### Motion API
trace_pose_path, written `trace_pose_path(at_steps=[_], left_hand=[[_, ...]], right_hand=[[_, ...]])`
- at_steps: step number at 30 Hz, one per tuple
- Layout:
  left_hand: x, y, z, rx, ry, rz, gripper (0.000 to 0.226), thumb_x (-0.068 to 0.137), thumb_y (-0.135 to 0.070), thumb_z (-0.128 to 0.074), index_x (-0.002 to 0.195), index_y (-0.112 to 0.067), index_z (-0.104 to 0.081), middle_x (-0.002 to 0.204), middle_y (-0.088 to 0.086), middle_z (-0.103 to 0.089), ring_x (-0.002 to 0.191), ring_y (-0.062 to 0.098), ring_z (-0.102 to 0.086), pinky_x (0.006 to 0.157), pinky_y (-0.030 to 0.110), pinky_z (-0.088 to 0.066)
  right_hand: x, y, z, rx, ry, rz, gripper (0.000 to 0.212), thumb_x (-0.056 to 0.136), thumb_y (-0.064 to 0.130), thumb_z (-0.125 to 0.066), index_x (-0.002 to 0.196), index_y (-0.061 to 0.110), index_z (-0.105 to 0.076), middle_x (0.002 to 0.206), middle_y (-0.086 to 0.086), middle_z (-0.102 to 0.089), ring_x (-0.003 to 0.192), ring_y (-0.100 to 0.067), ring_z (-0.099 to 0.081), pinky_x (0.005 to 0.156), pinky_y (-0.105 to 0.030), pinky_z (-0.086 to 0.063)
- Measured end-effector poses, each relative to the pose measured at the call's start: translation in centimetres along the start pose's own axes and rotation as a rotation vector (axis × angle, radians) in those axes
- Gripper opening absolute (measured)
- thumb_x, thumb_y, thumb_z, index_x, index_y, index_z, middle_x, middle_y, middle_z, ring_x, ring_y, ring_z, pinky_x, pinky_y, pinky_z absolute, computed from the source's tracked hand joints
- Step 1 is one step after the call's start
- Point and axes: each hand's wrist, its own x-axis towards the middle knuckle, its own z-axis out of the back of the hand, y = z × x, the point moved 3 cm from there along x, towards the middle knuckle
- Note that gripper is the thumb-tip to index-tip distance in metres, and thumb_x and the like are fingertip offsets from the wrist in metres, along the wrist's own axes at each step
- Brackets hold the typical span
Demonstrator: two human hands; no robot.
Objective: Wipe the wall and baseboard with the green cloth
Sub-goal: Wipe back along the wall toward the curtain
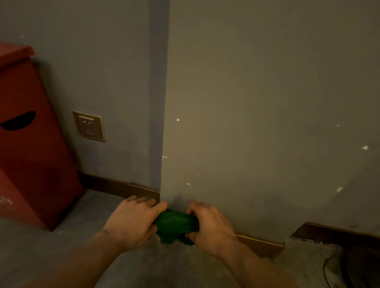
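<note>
Gripping the bunched green cloth (175, 226) between them, the left hand (134, 223) and right hand (210, 229) each close on one end, low at the wall (266, 104) corner. The baseboard (260, 244) runs just right of the cloth; a red box (25, 136) stands well to its left.

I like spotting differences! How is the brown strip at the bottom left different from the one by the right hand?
The left baseboard looks darker and runs back to the red box; the right baseboard looks lighter, golden, and ends at a gap. Both sit low along the wall.
</note>
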Motion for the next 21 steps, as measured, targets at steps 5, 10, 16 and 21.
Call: trace_pose_path(at_steps=[5, 10, 16, 21], left_hand=[[-1.1, -2.4, 4.2, -0.084, 0.09, 0.041, 0.04, 0.092, -0.048, -0.05, 0.129, -0.04, -0.038, 0.12, -0.007, -0.06, 0.111, 0.02, -0.057, 0.094, 0.041, -0.048], [-2.4, -5.3, 11.8, -0.102, 0.115, 0.074, 0.042, 0.095, -0.049, -0.049, 0.134, -0.039, -0.036, 0.121, -0.005, -0.059, 0.111, 0.023, -0.057, 0.093, 0.039, -0.047], [-3.0, -7.5, 24.9, -0.155, 0.123, 0.102, 0.037, 0.095, -0.046, -0.049, 0.129, -0.037, -0.039, 0.12, -0.004, -0.058, 0.111, 0.025, -0.057, 0.09, 0.04, -0.045], [-2.0, -9.2, 36.8, -0.173, 0.101, 0.055, 0.035, 0.09, -0.047, -0.053, 0.123, -0.04, -0.042, 0.115, -0.005, -0.061, 0.105, 0.026, -0.061, 0.086, 0.04, -0.046]], right_hand=[[-3.0, 1.6, 4.8, -0.005, 0.044, -0.045, 0.035, 0.076, 0.023, -0.078, 0.103, 0.029, -0.055, 0.111, 0.003, -0.061, 0.099, -0.021, -0.06, 0.078, -0.033, -0.051], [-5.9, 5.0, 12.2, -0.048, 0.093, -0.075, 0.037, 0.076, 0.023, -0.078, 0.103, 0.03, -0.054, 0.109, 0.005, -0.061, 0.097, -0.021, -0.061, 0.073, -0.029, -0.045], [-8.9, 10.8, 24.2, -0.037, 0.092, -0.119, 0.036, 0.076, 0.023, -0.076, 0.104, 0.03, -0.055, 0.11, 0.004, -0.062, 0.097, -0.023, -0.062, 0.072, -0.029, -0.045], [-11.4, 15.0, 35.3, -0.027, 0.068, -0.158, 0.038, 0.075, 0.023, -0.077, 0.104, 0.033, -0.054, 0.11, 0.006, -0.061, 0.096, -0.021, -0.061, 0.072, -0.029, -0.048]])
